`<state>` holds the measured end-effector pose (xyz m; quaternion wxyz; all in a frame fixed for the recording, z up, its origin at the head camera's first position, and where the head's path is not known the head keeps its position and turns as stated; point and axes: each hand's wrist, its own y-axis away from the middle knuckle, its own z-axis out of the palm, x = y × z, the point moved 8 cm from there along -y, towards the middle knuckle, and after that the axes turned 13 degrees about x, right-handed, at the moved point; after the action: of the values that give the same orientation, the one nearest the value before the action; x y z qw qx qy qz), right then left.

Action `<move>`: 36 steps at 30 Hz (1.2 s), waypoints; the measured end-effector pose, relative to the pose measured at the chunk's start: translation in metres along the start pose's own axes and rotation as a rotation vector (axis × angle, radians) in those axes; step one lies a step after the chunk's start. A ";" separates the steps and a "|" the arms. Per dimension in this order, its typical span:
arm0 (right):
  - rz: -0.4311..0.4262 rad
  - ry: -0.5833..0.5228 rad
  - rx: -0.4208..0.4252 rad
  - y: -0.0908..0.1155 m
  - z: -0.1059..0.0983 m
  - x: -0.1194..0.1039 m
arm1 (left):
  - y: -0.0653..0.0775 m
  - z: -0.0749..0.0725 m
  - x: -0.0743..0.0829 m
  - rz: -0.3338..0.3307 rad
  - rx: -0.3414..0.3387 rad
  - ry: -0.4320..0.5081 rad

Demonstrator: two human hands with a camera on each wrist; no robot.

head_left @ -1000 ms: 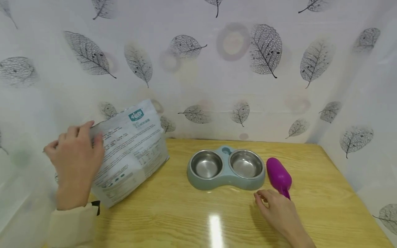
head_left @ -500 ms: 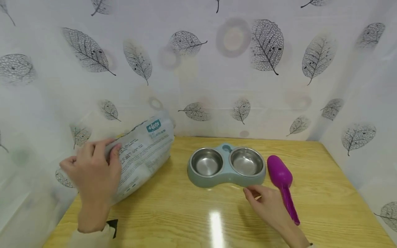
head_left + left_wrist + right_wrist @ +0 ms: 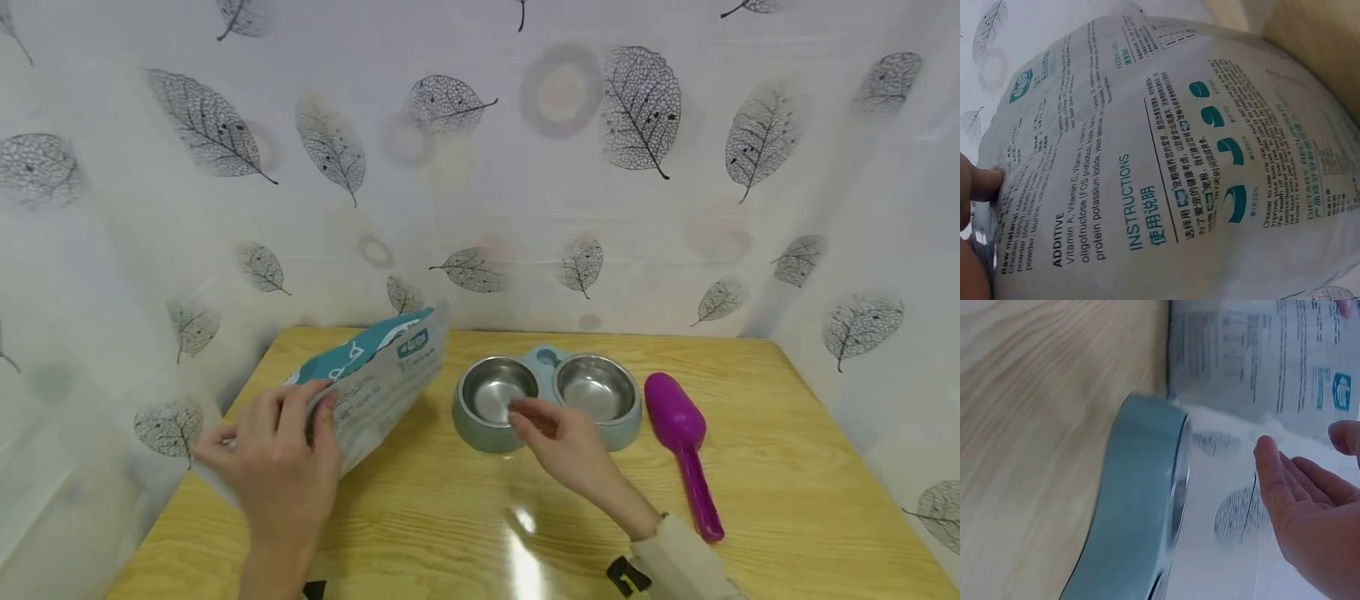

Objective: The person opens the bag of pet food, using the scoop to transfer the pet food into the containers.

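At the left of the head view, my left hand (image 3: 281, 450) grips the top edge of a white and teal printed pet food bag (image 3: 390, 387). The bag leans over with its printed back towards me, and that back fills the left wrist view. My right hand (image 3: 573, 454) holds nothing; its fingers are loosely bent over the front of a blue-grey double pet bowl (image 3: 480, 437) with two steel dishes. In the right wrist view those fingers hang apart from the bag, beside the bowl's stand (image 3: 1135, 481). The bag's underside is hidden.
A purple scoop (image 3: 677, 425) lies right of the bowl, handle towards me. Everything stands on a wooden table (image 3: 810, 467). A white curtain (image 3: 480, 192) with leaf prints closes off the back and sides.
My left hand has moved right with the bag, tipping it so its teal front now shows. My right hand has moved left from beside the scoop to over the bowl's front.
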<state>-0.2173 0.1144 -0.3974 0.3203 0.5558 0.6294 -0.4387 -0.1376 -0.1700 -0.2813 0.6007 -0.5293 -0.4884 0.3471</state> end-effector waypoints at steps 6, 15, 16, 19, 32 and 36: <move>-0.058 -0.048 -0.138 -0.027 0.053 -0.029 | 0.015 0.001 0.003 0.022 -0.015 0.032; -0.128 0.091 -0.237 -0.035 0.086 -0.035 | 0.029 0.001 -0.011 0.057 -0.009 0.086; -0.129 0.085 -0.249 -0.036 0.089 -0.035 | 0.030 0.003 -0.013 0.061 -0.003 0.094; -0.133 0.080 -0.286 -0.040 0.096 -0.035 | 0.034 0.007 -0.018 0.076 0.008 0.110; -0.110 0.104 -0.388 -0.065 0.126 -0.025 | 0.046 0.025 -0.042 0.116 0.022 0.122; -0.099 0.127 -0.412 -0.072 0.132 -0.027 | 0.047 0.030 -0.055 0.117 0.035 0.150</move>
<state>-0.2944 -0.0163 -0.4130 0.3649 0.4733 0.7513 -0.2800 -0.1766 -0.2033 -0.3402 0.6234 -0.5709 -0.4042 0.3493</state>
